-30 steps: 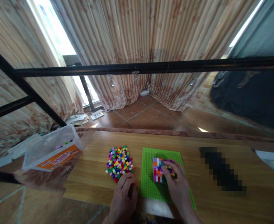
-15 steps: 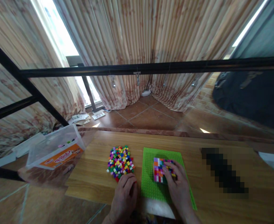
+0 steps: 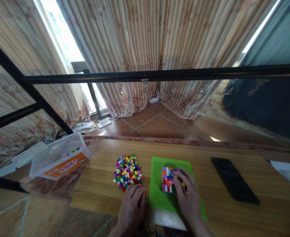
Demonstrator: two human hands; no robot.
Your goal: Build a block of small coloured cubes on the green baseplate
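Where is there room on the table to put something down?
The table is bare left of the brick pile, and between the green baseplate and black phone. Only a narrow strip separates pile and baseplate. It's crowded by the pile's left hand and where the right hand covers the brick block.

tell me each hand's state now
Left hand: curled at the brick pile; contents cannot be told.
Right hand: on the brick block; grip cannot be told.
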